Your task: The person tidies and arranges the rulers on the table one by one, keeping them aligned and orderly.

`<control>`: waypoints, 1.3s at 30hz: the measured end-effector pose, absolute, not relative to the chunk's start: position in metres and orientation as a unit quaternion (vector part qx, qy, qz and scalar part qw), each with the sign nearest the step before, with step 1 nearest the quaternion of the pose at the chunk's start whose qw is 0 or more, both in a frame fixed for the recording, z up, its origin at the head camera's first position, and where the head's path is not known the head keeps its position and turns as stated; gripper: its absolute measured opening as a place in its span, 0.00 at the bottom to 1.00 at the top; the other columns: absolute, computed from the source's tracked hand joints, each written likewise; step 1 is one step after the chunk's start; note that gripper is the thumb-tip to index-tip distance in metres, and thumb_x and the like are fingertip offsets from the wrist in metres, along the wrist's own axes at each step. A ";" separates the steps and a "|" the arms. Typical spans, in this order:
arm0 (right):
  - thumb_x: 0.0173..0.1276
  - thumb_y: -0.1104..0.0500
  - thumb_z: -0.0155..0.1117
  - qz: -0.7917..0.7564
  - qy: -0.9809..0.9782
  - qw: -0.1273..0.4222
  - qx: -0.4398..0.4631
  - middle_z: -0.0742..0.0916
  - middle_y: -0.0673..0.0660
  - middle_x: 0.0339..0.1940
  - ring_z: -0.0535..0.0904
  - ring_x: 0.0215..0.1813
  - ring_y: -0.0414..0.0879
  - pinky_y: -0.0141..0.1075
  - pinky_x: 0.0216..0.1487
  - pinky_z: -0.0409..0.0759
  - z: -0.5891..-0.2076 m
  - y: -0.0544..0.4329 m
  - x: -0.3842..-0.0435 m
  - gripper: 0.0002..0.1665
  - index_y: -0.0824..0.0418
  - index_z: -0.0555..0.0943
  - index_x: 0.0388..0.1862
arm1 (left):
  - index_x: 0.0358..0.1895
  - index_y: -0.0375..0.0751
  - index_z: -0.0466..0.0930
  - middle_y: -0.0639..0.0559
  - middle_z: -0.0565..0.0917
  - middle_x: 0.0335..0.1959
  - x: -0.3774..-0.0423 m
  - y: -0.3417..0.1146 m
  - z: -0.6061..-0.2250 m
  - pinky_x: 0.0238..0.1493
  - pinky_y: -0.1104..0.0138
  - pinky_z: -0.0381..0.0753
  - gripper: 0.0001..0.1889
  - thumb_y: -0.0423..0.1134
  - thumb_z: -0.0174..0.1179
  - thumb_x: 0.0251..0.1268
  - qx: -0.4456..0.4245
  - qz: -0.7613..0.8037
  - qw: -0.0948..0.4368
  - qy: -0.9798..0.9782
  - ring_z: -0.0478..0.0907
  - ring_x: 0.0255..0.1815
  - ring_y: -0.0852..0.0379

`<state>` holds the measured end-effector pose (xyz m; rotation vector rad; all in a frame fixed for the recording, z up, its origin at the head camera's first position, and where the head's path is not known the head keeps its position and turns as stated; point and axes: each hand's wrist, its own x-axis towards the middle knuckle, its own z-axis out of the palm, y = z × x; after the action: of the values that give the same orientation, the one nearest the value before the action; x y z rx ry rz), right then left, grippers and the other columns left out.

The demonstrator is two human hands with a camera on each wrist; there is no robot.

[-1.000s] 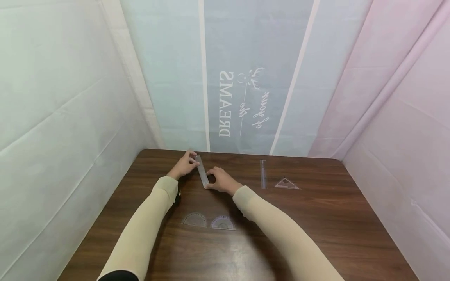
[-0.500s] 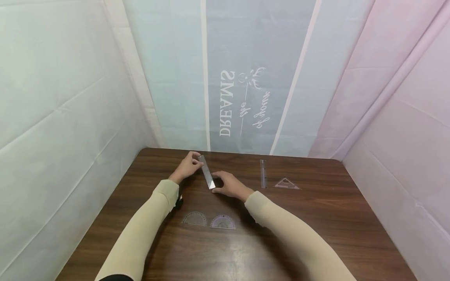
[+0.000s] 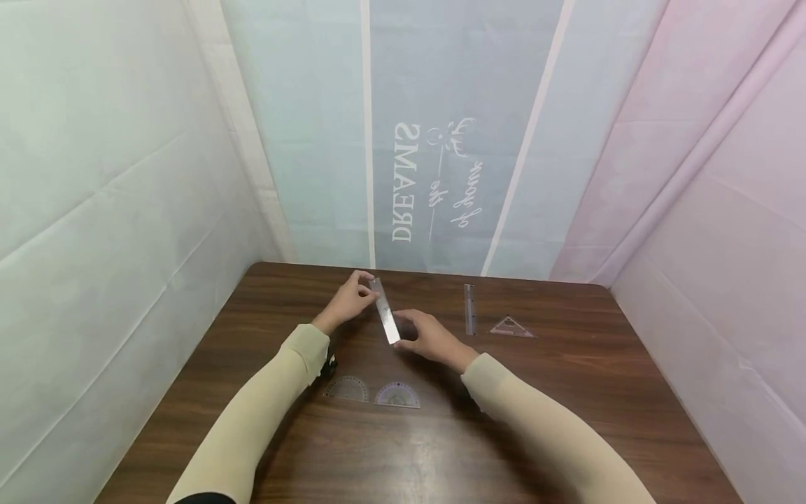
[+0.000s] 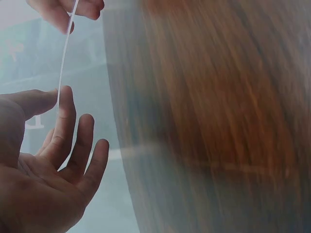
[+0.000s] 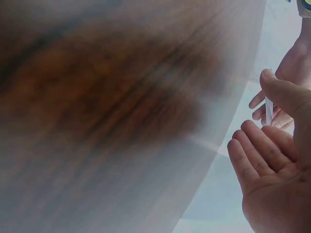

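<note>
A clear ruler (image 3: 385,313) is held between my two hands over the far part of the table, slanting in the head view. My left hand (image 3: 349,299) pinches its far end with thumb and index finger. At the near end, the thumb and index finger of my right hand (image 3: 430,337) grip the ruler's edges. The left wrist view catches the ruler (image 4: 63,58) edge-on as a thin pale line, with the left hand's other fingers (image 4: 83,141) loosely extended. From the right wrist, a narrow strip of the ruler (image 5: 269,111) shows between thumb and fingers.
Two clear protractors (image 3: 348,388) (image 3: 397,395) lie side by side nearer me on the brown wooden table (image 3: 567,406). To the right lie another clear ruler (image 3: 469,309) and a set square (image 3: 512,327). A printed curtain (image 3: 315,140) hangs behind the table's far edge.
Both hands have carried the ruler to the right, its near end also coming slightly closer to me. The protractors, the other ruler and the set square stay where they were.
</note>
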<state>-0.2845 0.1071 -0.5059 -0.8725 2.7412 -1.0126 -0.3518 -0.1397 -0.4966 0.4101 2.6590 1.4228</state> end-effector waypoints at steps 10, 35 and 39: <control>0.70 0.57 0.80 -0.325 0.900 0.034 -0.289 0.82 0.65 0.71 0.80 0.72 0.59 0.53 0.70 0.79 -0.507 0.122 -0.268 0.40 0.68 0.74 0.76 | 0.72 0.43 0.66 0.42 0.91 0.50 -0.342 -0.125 -0.499 0.45 0.60 0.77 0.25 0.39 0.64 0.80 0.156 0.487 0.061 0.857 0.84 0.43 0.49; 0.70 0.53 0.80 -0.307 0.910 0.028 -0.278 0.85 0.63 0.68 0.82 0.69 0.59 0.56 0.67 0.80 -0.499 0.168 -0.223 0.41 0.67 0.76 0.75 | 0.79 0.35 0.64 0.42 0.88 0.52 -0.324 -0.097 -0.491 0.61 0.51 0.83 0.34 0.34 0.69 0.76 0.337 0.434 0.113 0.828 0.86 0.54 0.47; 0.69 0.51 0.81 -0.299 0.915 0.030 -0.271 0.85 0.62 0.66 0.82 0.68 0.57 0.55 0.66 0.81 -0.497 0.171 -0.214 0.41 0.66 0.77 0.75 | 0.77 0.35 0.66 0.39 0.86 0.53 -0.321 -0.090 -0.490 0.62 0.53 0.83 0.34 0.35 0.70 0.75 0.348 0.418 0.102 0.833 0.85 0.55 0.46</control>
<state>-0.2143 0.1714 -0.4970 -0.8345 2.8188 -0.9209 -0.3205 -0.0895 -0.4903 1.0268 2.4591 1.2351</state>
